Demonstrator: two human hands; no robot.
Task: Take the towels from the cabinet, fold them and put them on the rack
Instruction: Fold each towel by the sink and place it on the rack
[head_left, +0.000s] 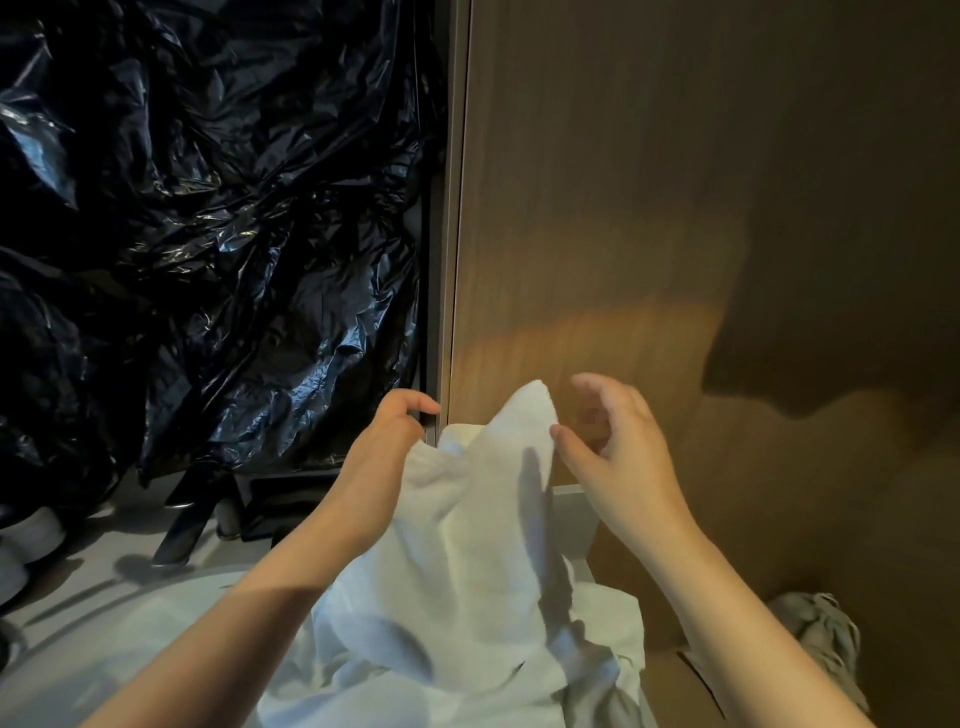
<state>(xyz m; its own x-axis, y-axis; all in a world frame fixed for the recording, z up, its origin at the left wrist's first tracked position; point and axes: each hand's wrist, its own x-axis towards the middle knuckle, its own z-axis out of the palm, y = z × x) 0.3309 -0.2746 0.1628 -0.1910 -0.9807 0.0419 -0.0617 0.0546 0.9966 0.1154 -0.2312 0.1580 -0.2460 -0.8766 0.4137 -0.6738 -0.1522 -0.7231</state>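
Brown wood fills the background: a wooden panel (649, 208) is seen on the right side, lit warmly in its lower part. In front of it, in the middle of the view, a white towel (467, 545) is held up in the air. Its highest corner is raised to a soft peak before the panel. The rest of the cloth hangs down in loose folds towards the lower edge of the view, where it is bunched and crumpled. It is not folded.

The left hand (387, 441) is placed at the upper left part of the towel. Its fingers are curled and the cloth is gathered under the palm, so the towel is gripped by this hand. The right hand (613, 457) is found just beside the peak, on its right side. The tip of the thumb is touching the edge of the cloth, while the other fingers are curved loosely and kept apart from it; nothing is closed inside this hand. These fingers are somewhat blurred. Both forearms are bare.

To the left of the panel, a crumpled black plastic sheet (208, 234) covers the whole upper left area, with shiny creases. Under it, dark metal legs (182, 525) stand on a pale floor (104, 577). In the lower right corner a grey cloth (815, 629) is lying beside the right forearm, and a dark shadow (805, 358) is thrown on the panel above it.
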